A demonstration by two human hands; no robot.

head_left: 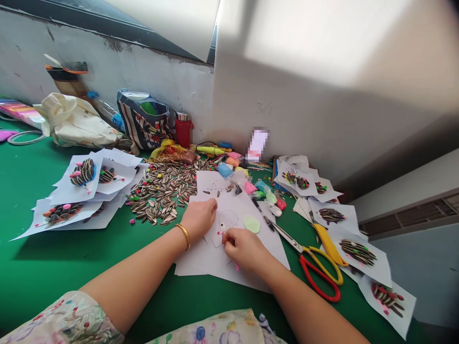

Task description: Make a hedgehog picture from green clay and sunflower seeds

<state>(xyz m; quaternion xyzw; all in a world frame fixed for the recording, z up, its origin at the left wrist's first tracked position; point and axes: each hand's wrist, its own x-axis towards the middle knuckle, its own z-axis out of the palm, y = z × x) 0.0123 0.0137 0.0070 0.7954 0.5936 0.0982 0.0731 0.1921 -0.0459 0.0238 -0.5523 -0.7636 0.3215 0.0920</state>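
Observation:
A hedgehog drawing (228, 220) with a small pink-red nose lies on white paper (193, 260) in front of me. My left hand (201, 217) rests closed at the drawing's left side; anything in its fingers is hidden. At the drawing's lower edge my right hand (245, 248) is pinched, with a bit of pink showing by its fingertips, too small to name. Just beyond that hand sits a flat round of pale green clay (252, 224). A pink squiggle (237, 267) shows on the paper below the right hand.
Sunflower seeds (165, 191) are heaped behind my left hand. Scissors (315, 265), a black pen (263, 215) and a yellow-handled cutter (329, 243) lie right. Seed-covered hedgehog pictures (81, 184) stack left, others (358, 252) line the right edge. Bags and a red flask (183, 131) stand behind.

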